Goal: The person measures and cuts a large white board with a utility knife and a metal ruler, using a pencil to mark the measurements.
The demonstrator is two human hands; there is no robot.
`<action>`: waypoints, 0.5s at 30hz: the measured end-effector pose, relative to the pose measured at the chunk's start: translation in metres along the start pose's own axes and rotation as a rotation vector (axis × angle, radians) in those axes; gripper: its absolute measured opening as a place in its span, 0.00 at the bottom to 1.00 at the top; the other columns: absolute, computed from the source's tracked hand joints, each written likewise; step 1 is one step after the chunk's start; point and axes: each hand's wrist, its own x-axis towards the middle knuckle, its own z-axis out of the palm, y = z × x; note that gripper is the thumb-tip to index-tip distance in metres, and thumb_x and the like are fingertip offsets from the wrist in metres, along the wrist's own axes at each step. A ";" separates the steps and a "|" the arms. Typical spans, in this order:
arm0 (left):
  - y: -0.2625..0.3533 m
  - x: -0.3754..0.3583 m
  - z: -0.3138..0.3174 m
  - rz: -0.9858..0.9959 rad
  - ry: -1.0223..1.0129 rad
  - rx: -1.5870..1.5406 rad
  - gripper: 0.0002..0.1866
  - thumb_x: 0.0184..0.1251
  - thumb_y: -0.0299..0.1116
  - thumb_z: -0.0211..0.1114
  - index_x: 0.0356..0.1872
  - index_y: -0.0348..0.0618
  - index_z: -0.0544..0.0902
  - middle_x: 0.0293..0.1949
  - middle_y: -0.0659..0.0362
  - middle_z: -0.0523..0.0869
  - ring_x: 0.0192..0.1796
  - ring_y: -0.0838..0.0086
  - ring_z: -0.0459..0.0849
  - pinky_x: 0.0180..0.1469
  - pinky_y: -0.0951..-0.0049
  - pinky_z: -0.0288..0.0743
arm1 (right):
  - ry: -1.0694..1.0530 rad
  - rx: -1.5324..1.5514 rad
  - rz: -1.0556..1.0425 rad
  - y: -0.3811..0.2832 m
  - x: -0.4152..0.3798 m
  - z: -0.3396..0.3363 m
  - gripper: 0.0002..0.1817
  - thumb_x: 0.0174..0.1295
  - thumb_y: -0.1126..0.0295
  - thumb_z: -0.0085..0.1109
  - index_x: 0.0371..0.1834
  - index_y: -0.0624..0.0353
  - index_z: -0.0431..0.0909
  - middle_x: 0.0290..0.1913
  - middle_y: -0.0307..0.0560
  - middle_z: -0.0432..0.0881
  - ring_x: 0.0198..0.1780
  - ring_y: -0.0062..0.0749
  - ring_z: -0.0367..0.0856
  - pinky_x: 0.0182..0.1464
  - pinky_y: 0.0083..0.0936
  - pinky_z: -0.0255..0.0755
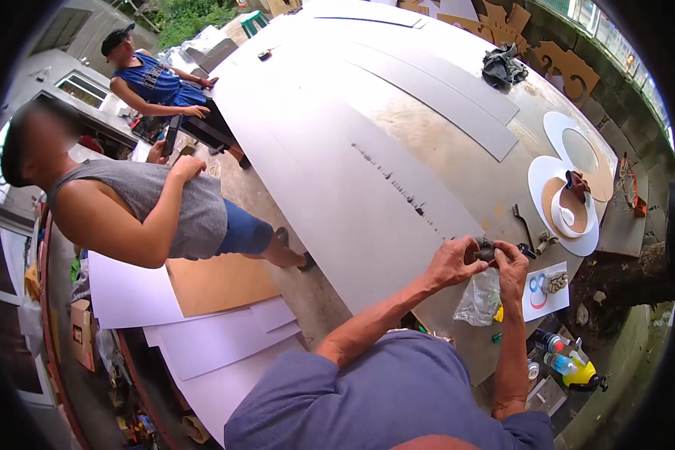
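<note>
My left hand (456,261) and my right hand (512,268) meet over the near right end of the big table. Both pinch a dark grey lump (485,250) between their fingertips; its exact kind is hard to make out. Under them a long grey panel (315,180) lies on the table, marked by a broken row of dark smears (401,193). Close to my right hand are a black-handled brush (523,226) and a clear plastic bag (478,297). A printed sheet (541,294) with a greyish lump (555,283) on it sits just right of that hand.
A person in a grey top (150,202) holds a phone beside the table's left edge; another in blue (161,86) stands farther back. White ring-shaped cutouts (541,176), grey strips (457,97) and a dark cloth (504,67) lie rightward. A yellow sprayer (583,375) stands lower right.
</note>
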 end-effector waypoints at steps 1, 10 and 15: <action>0.001 -0.001 0.001 0.002 0.014 0.042 0.20 0.57 0.40 0.75 0.41 0.36 0.80 0.30 0.50 0.86 0.32 0.65 0.86 0.38 0.65 0.80 | 0.002 0.114 0.076 0.001 0.002 0.001 0.13 0.68 0.80 0.53 0.52 0.69 0.81 0.41 0.46 0.85 0.38 0.22 0.82 0.44 0.19 0.76; -0.017 0.027 0.007 0.141 0.164 0.185 0.14 0.59 0.35 0.73 0.39 0.38 0.81 0.33 0.48 0.86 0.35 0.55 0.86 0.37 0.60 0.79 | -0.095 0.234 0.049 0.009 -0.012 0.036 0.30 0.69 0.78 0.51 0.73 0.75 0.58 0.66 0.57 0.72 0.66 0.35 0.74 0.66 0.24 0.69; -0.023 0.028 0.009 0.155 0.042 -0.059 0.15 0.60 0.28 0.72 0.47 0.35 0.84 0.36 0.49 0.89 0.36 0.65 0.90 0.42 0.70 0.82 | -0.102 0.338 0.035 -0.006 -0.021 0.039 0.35 0.69 0.75 0.51 0.76 0.74 0.50 0.73 0.62 0.63 0.73 0.38 0.64 0.73 0.27 0.57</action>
